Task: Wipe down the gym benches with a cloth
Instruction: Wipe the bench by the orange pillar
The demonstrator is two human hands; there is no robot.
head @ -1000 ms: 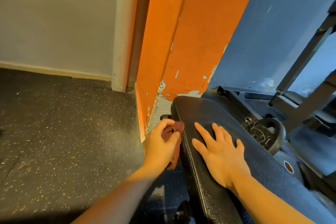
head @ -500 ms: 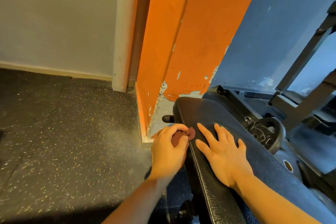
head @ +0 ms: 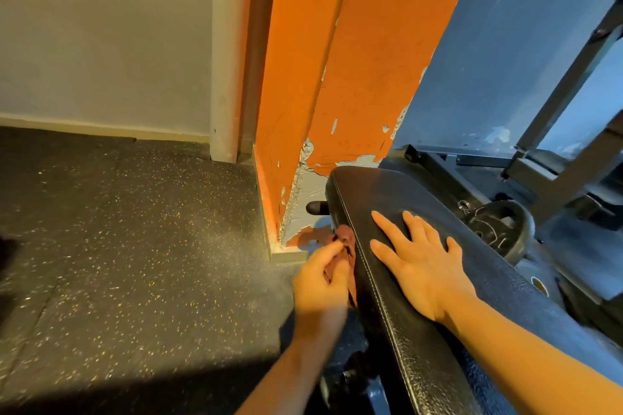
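Observation:
A black padded gym bench (head: pixel 377 192) runs from the lower right up toward an orange pillar. My left hand (head: pixel 322 290) grips a small reddish-brown cloth (head: pixel 345 241) and presses it against the bench's left side edge, just below the stitched seam. My right hand (head: pixel 421 266) lies flat on the bench top with its fingers spread, holding nothing. Most of the cloth is hidden inside my left fist.
An orange pillar (head: pixel 323 77) with peeling paint stands right behind the bench head. A black knob (head: pixel 315 207) sticks out under the pad. A weight plate (head: pixel 502 229) and a grey metal frame (head: pixel 553 165) lie to the right. Speckled rubber floor (head: pixel 135 246) spreads to the left.
My left hand has slid the cloth a short way along the bench's left edge, toward the near end. My right hand has stayed flat on the pad. The view has shifted slightly.

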